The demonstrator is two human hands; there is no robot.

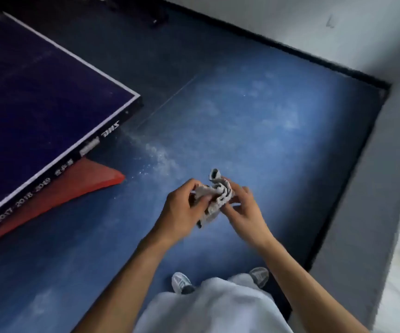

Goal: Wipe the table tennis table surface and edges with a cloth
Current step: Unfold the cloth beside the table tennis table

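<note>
both hands, left hand (182,210) and right hand (244,210), grip the crumpled cloth (215,195), long axis near vertical.

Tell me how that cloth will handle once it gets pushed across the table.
Probably floppy: the cloth sits crumpled and folded between the left hand and right hand, one end drooping. Likely light, since fingertips alone carry it. It may bunch up rather than slide flat on the table, so a spread palm should help.
</note>
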